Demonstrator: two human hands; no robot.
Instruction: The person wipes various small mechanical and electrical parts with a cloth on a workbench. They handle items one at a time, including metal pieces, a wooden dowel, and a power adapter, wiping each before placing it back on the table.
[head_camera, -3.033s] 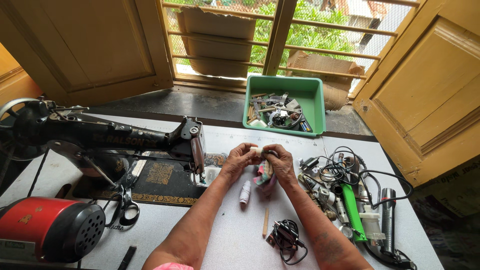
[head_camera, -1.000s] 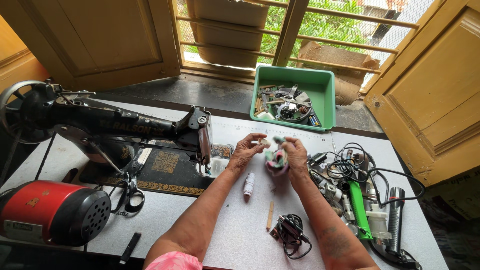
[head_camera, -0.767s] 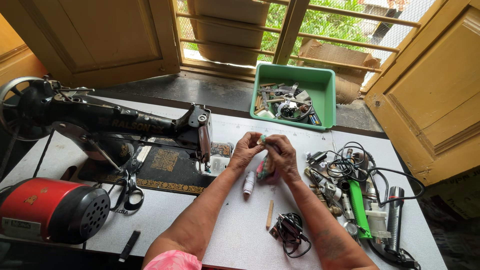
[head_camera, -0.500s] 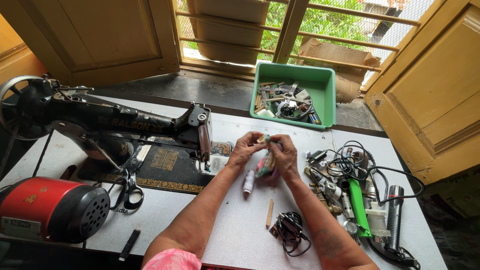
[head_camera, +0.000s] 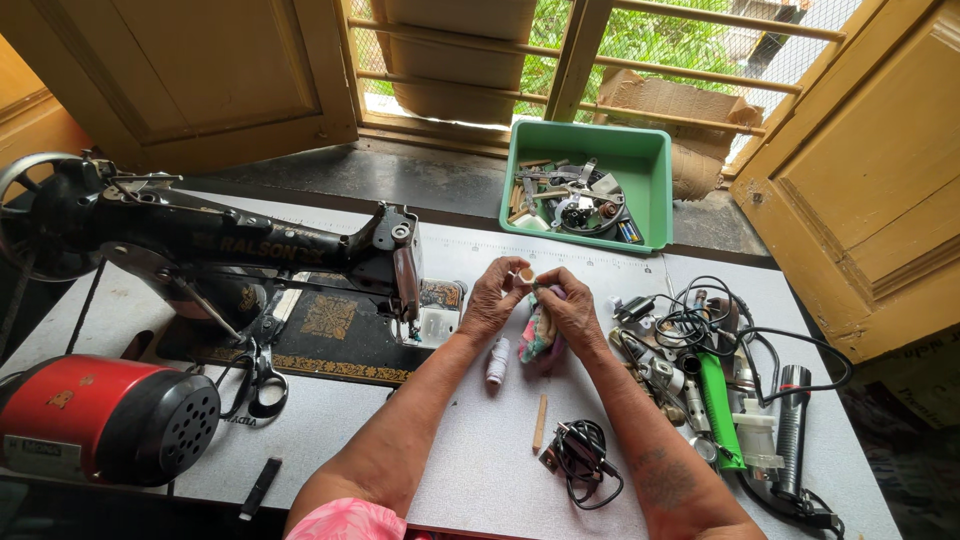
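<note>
At the far edge of the white table (head_camera: 380, 440), right of centre, sits a green plastic bin (head_camera: 650, 165) holding a jumble of metal parts, small tools and a battery. Nearer, in the middle of the table, the person's two hands meet just above the surface. The left hand (head_camera: 495, 300) pinches a small pale round piece (head_camera: 526, 275) between thumb and fingertips. The right hand (head_camera: 572, 312) is curled around a bunched multicoloured cloth (head_camera: 537, 338), its fingertips touching the left hand's. A white thread spool (head_camera: 497, 361) lies just below the left hand, a wooden stick (head_camera: 540, 422) nearer still. A black sewing machine (head_camera: 230, 250) stands at left.
</note>
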